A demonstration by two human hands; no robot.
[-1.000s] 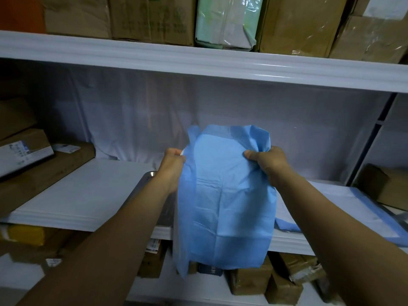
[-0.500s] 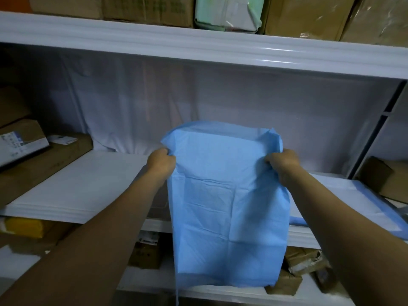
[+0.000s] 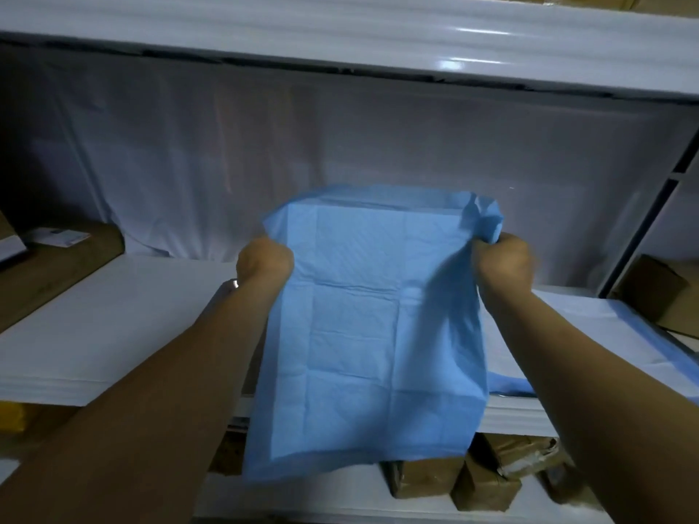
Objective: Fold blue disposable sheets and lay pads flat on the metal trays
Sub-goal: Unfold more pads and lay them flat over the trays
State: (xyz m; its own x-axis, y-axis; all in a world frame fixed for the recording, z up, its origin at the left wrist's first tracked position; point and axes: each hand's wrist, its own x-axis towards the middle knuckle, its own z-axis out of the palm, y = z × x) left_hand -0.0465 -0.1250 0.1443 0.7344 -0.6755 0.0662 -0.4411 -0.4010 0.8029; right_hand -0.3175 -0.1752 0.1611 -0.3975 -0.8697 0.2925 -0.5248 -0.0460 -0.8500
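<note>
Clearly the work is partway through. Nearest, the blue sheet [image 3: 363, 334] hangs in front of the shelf, stretched between both hands: the left hand [image 3: 264, 260] is clenched on its upper left edge, and the right hand [image 3: 501, 260] grips the bunched upper right corner. Creases cross the sheet, but it is spread open, so I judge its folding is not finished. Behind the left forearm a glint of metal tray [image 3: 230, 287] shows on the white shelf [image 3: 94, 334]; its surface is mostly hidden. Farther right, a white pad with a blue border [image 3: 620, 334] lies flat on the shelf, apparently already placed.
</note>
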